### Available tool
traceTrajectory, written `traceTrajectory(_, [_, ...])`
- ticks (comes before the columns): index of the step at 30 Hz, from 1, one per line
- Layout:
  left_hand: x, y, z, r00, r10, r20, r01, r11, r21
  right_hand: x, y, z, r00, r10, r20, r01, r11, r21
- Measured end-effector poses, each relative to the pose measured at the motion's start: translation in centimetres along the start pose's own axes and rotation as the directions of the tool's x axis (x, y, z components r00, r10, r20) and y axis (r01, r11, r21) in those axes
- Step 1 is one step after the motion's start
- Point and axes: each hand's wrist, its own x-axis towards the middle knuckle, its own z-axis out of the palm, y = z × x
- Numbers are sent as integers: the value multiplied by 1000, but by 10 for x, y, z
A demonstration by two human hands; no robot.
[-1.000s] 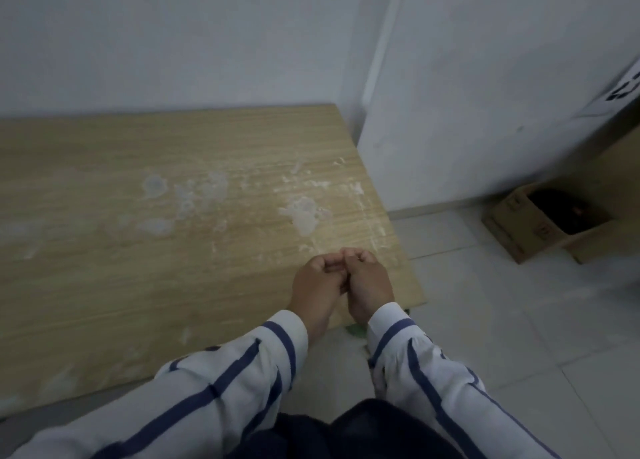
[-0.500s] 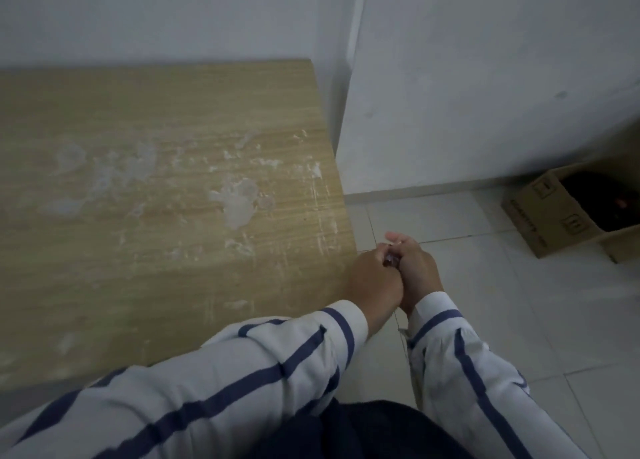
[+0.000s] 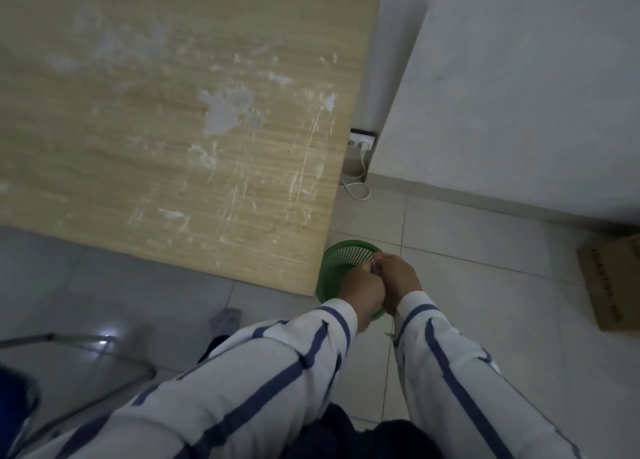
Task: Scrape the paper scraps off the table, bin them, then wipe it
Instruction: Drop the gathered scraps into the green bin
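Note:
The wooden table carries white smears and stuck paper scraps, thickest near its right edge. A green mesh bin stands on the floor at the table's front right corner. My left hand and my right hand are pressed together right above the bin's opening, fingers curled. A small pale bit shows pinched between their fingertips; what it is stays too small to tell.
A cardboard box lies on the tiled floor at the right. A power strip with a white cable sits against the wall behind the table. A grey cloth and a metal chair frame are near my legs.
Both hands, still together, have moved off the table's front right corner and down over the green bin. The view has tipped downward, bringing the bin and floor into sight.

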Motion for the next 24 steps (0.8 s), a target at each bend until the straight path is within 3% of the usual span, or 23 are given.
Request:
traceTrajectory(3, [37, -11, 3, 999, -49, -1, 49, 998, 32, 31, 21, 20, 998, -61, 15, 63, 974, -217])
traceTrajectory(7, [76, -30, 10, 997, -62, 43, 57, 993, 105, 62, 48, 45, 988, -139, 73, 155, 938, -311])
traceTrajectory(12, [100, -42, 6, 999, -31, 34, 27, 994, 109, 84, 68, 66, 994, -112, 10, 111, 961, -253])
traceTrajectory(21, [113, -62, -2, 999, -38, -11, 40, 991, 128, 95, 66, 82, 996, 86, -16, -86, 935, -345])
traceTrajectory(24, [119, -69, -6, 999, -53, -9, 53, 988, 142, 100, 71, 92, 987, 113, -117, -145, 937, -318])
